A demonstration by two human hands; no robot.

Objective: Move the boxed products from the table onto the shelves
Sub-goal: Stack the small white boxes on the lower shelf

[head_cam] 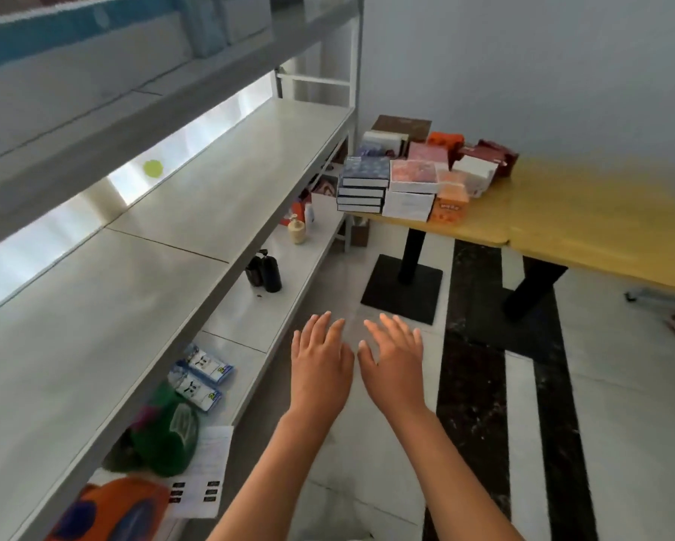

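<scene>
Boxed products crowd the near left end of a yellow table (586,228): a stack of blue boxes (364,184), two white boxes with a pink top (411,189), an orange box (448,205), and more red, pink and brown boxes behind. A grey metal shelf unit runs along the left; its middle shelf (140,275) is bare. My left hand (320,363) and my right hand (393,363) hover side by side over the floor, palms down, fingers spread, holding nothing. Both are well short of the table.
The lower shelf (289,267) carries dark bottles (265,272), a beige pump bottle (297,229), blue packets (201,374), a green bag and an orange item. The top shelf holds pale and blue boxes. Black table pedestals (404,287) stand on the striped floor.
</scene>
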